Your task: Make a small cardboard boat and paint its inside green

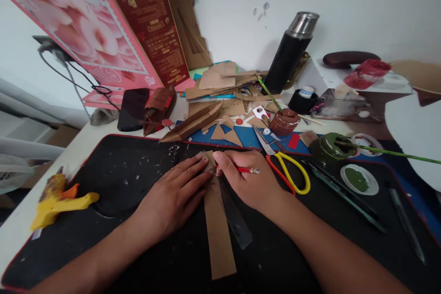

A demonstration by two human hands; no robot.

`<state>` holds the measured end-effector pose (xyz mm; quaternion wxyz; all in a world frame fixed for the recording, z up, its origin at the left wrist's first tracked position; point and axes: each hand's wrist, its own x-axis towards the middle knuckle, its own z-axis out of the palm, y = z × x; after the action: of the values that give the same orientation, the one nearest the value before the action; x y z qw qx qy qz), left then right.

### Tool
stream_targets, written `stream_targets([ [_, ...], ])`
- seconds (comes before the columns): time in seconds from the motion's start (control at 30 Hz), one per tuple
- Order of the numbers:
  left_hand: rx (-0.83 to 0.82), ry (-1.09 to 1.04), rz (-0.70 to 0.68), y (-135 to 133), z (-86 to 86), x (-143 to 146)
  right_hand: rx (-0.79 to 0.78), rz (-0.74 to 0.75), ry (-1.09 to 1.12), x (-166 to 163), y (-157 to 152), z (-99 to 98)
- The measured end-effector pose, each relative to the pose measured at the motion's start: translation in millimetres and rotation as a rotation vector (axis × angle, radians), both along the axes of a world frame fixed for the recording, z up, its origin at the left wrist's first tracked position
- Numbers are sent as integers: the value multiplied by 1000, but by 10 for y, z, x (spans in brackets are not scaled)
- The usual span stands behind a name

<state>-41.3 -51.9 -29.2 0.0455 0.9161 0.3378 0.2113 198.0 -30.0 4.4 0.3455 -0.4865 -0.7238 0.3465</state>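
Note:
My left hand (174,193) lies flat with fingers stretched out, pressing on the top of a long cardboard strip (218,234) on the black mat (113,183). My right hand (248,177) is closed around a red pencil (246,170), its tip end at the strip's upper part beside my left fingertips. A dark metal ruler (236,220) lies along the strip's right edge, partly under my right hand.
Yellow-handled scissors (292,170) lie right of my right hand. A yellow glue gun (58,197) sits at the mat's left. Cardboard scraps (220,87), a black thermos (289,55), a brown pot (284,121), a green pot (327,147) with a green stick, and a phone (132,108) crowd the back.

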Motion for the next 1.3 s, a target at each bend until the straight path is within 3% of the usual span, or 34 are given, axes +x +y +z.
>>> stream_targets([
  [0.23, -8, -6, 0, 0, 1, -2, -8, 40, -64, 15, -27, 67],
  [0.43, 16, -36, 13, -28, 10, -2, 50, -30, 52, 40, -7, 52],
  [0.6, 32, -25, 91, -82, 23, 1, -24, -76, 119, 62, 46, -29],
  [0.83, -53, -12, 80, -22, 8, -11, -26, -92, 196, 107, 101, -42],
  [1.07, -251, 105, -95, 146, 399, -76, -23, -140, 330, 189, 182, -26],
  [1.3, -266, 234, -156, 307, 675, 83, 22, -197, 390, 268, 235, 31],
])
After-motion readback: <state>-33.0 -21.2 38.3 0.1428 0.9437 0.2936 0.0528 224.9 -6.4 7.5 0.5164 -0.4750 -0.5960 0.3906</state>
